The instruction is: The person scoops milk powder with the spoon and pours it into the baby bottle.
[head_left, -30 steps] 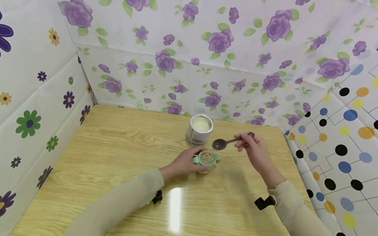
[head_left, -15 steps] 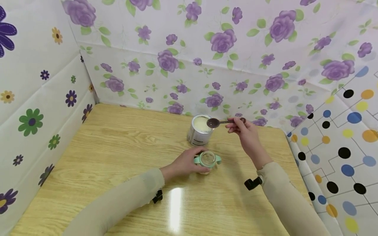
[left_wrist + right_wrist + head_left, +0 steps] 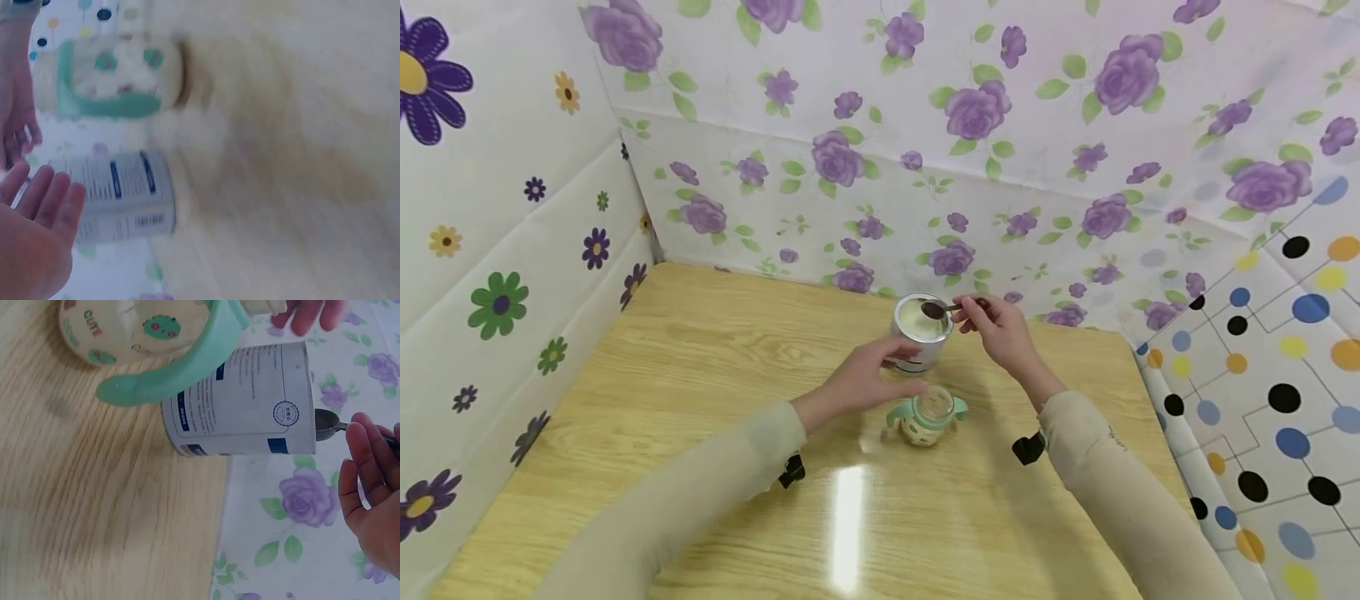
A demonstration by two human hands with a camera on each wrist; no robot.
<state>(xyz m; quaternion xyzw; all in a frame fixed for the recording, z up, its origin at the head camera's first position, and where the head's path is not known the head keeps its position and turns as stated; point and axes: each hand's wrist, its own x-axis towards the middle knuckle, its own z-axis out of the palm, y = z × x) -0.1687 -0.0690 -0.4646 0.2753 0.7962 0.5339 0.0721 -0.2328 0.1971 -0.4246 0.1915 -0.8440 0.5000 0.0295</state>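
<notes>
My right hand (image 3: 1000, 333) pinches the handle of a dark spoon (image 3: 933, 310), its bowl at the mouth of an opened can (image 3: 917, 367) of pale powder. In the right wrist view the spoon's bowl (image 3: 326, 424) shows just at the can's rim. My left hand (image 3: 868, 375) is off the bottle, fingers spread, close to the can's near side; whether it touches the can I cannot tell. A clear baby bottle (image 3: 922, 429) with mint-green handles and no lid stands upright in front of the can. Green printed figures (image 3: 161, 327) decorate the bottle.
The wooden table (image 3: 722, 333) extends left and toward me. A flower-printed cloth wall (image 3: 835, 208) rises behind the can, with a dotted cloth wall (image 3: 1262, 400) on the right and another flowered wall (image 3: 497, 350) on the left.
My left hand has let go of the bottle and moved up toward the can. The right hand has carried the spoon left and away from me, to the can's mouth.
</notes>
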